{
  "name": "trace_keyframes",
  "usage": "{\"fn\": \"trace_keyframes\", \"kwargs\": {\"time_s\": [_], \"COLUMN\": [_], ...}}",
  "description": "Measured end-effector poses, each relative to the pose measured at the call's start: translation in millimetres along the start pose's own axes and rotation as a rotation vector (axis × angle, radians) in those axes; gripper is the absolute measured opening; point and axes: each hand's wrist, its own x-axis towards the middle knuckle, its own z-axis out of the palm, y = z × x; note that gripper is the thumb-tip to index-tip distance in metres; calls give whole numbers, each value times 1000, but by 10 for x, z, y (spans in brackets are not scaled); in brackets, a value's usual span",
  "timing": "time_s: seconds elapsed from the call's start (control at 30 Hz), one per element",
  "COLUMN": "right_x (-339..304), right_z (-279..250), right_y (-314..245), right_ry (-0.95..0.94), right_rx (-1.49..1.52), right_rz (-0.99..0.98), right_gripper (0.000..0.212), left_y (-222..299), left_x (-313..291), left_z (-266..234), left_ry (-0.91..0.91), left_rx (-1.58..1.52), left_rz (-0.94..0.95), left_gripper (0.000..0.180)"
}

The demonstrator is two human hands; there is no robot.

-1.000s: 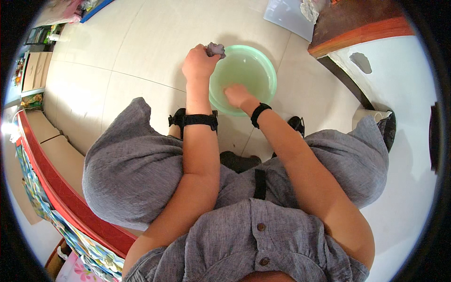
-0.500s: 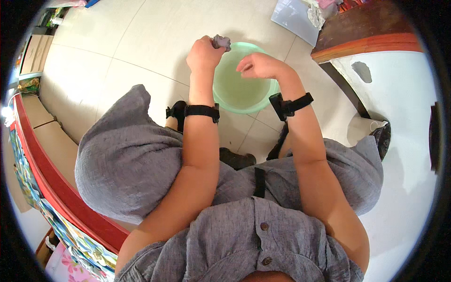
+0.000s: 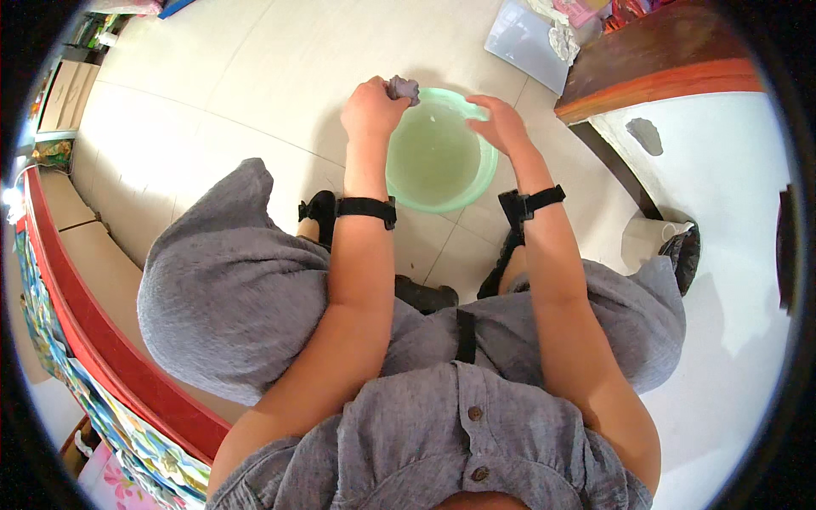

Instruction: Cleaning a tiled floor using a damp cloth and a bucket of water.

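A crumpled grey cloth (image 3: 405,90) is pinched in my left hand (image 3: 371,109), at the far left rim of a light green basin (image 3: 432,205). The fingers are closed round it, and part of the cloth is hidden behind them. Slightly cloudy water (image 3: 433,157) lies in the round basin, which stands on the tiled floor between my feet. At the basin's far right edge is my right hand (image 3: 501,125), holding nothing. Its thumb and fingers are apart; whether it touches the rim I cannot tell.
Pale tiles (image 3: 255,93) surround the basin. To the right stands a brown wooden piece of furniture (image 3: 663,59) beside a white wall, with a bin (image 3: 642,242) lined in black. A greyish flat panel (image 3: 527,47) lies farther back. A red-edged bed or bench (image 3: 110,340) runs along the left.
My right hand has moved right, from above the water to the basin's right edge, and its fingers have spread. My left hand keeps the cloth by the left rim.
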Motion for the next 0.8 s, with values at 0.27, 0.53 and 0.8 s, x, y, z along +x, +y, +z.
{"fn": "trace_keyframes", "kwargs": {"time_s": [0.27, 0.53, 0.8], "right_x": [-276, -720, -364], "right_z": [201, 397, 282], "right_y": [1143, 664, 1401], "right_ry": [-29, -456, 2], "right_rx": [183, 1050, 96], "right_rz": [450, 705, 534], "right_gripper": [60, 71, 26], "left_y": [108, 30, 232], "left_x": [44, 14, 71], "left_z": [143, 129, 242], "left_ry": [-11, -9, -45], "left_rx": [-60, -55, -52], "left_rz": [20, -4, 38], "left_gripper": [35, 33, 35]}}
